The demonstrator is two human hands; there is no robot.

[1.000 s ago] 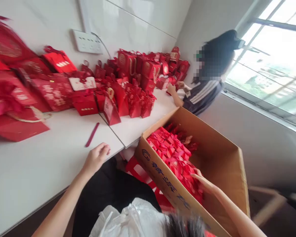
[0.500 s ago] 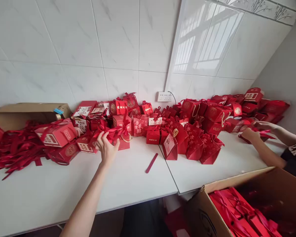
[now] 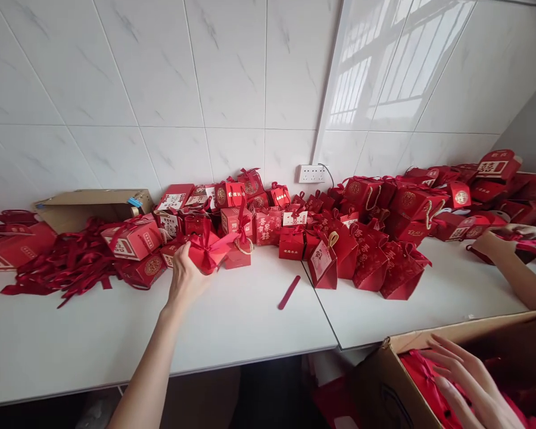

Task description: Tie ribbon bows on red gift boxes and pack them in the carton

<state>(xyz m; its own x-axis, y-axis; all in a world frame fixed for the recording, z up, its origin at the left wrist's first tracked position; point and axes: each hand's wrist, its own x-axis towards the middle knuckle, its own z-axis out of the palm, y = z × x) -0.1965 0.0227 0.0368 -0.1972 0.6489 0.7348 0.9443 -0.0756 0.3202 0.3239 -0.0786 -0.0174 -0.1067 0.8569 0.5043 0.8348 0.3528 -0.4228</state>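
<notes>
Half a second ago the left hand (image 3: 190,274) was spread at a bow; now it is clamped on a bowed red box (image 3: 208,250) over the table (image 3: 232,325), so this box is secured. The right hand (image 3: 471,381), newly visible, has fingers apart above the carton (image 3: 373,384); touching, I cannot tell.

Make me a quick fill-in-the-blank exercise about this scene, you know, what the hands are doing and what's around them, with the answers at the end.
1. The box in the left hand is coloured ____.
2. The right hand is over an open carton made of ____.
3. Left of the held box lies a tangled heap of red ____.
4. The socket panel is fixed to the tiled ____.

Missing words: red; cardboard; ribbons; wall.
</notes>
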